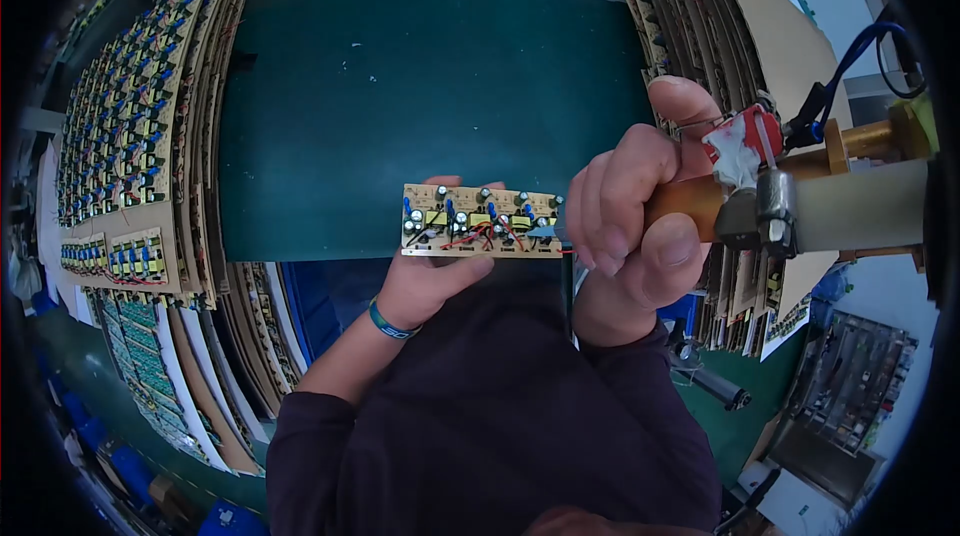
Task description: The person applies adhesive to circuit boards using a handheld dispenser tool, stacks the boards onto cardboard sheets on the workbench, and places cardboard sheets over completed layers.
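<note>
circuit board (484, 222) tan, dotted blue, yellow, black; work surface (430, 86) deep green; sleeve (312, 436) dark purple; wristband (386, 325) blue-green.

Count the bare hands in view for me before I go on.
2. The left hand holds the populated circuit board, its fingers partly hidden behind it. The right hand is wrapped around the orange-barrelled tool. No other hand shows.

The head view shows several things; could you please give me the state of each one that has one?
Left hand: gripping the board near its left end
Board: held, component side showing
Right hand: closed around the tool
Tool: held, tip over the board's right half; contact unclear
Wristband: worn on the left wrist
Left stack: layered with cardboard
Right stack: layered with cardboard
</note>
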A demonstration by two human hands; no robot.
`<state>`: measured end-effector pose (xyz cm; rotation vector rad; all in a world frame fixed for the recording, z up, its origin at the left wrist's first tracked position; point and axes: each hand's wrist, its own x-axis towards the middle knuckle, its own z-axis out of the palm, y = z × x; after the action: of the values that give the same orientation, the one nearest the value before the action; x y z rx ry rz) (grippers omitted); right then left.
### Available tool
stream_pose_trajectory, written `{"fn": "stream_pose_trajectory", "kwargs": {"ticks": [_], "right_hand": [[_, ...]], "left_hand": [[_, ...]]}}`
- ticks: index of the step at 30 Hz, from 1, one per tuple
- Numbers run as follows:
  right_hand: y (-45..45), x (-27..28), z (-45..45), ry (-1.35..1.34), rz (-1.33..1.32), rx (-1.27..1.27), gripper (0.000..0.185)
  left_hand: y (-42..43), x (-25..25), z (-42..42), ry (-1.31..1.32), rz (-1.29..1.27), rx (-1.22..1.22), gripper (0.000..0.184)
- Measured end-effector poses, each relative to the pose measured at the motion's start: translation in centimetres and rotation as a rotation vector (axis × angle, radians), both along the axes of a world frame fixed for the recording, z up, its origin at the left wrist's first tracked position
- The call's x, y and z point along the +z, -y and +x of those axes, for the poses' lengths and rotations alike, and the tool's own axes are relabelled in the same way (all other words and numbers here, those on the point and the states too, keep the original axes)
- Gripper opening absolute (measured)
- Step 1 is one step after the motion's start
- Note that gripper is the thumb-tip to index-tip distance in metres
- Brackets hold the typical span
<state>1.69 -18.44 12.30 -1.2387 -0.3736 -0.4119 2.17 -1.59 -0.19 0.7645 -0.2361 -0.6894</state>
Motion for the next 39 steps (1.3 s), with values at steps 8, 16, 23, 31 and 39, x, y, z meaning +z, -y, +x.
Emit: {"fn": "stream_pose_trajectory", "kwargs": {"ticks": [8,16,23,31,39], "right_hand": [[1.4,-0.6,-0.2,-0.001,-0.019,0.003,0.064],[0.9,-0.5,-0.4,-0.01,0.052,-0.013,0.05],[0.9,-0.6,-0.3,-0.006,0.061,-0.016,0.046],[1.1,-0.8,-0.2,0.023,0.077,0.011,0.056],[1.5,-0.3,0.2,-0.004,0.04,-0.053,0.069]], "left_hand": [[-0.6,0.5,0.5,0.002,0.048,0.091,0.079],[-0.5,0.7,0.4,-0.008,0.034,0.097,0.08],[-0.5,0.7,0.4,-0.01,0.039,0.083,0.08],[-0.5,0.8,0.3,0.0,0.052,0.086,0.079],[-1.1,0.2,0.4,0.136,0.002,-0.002,0.073]]}}
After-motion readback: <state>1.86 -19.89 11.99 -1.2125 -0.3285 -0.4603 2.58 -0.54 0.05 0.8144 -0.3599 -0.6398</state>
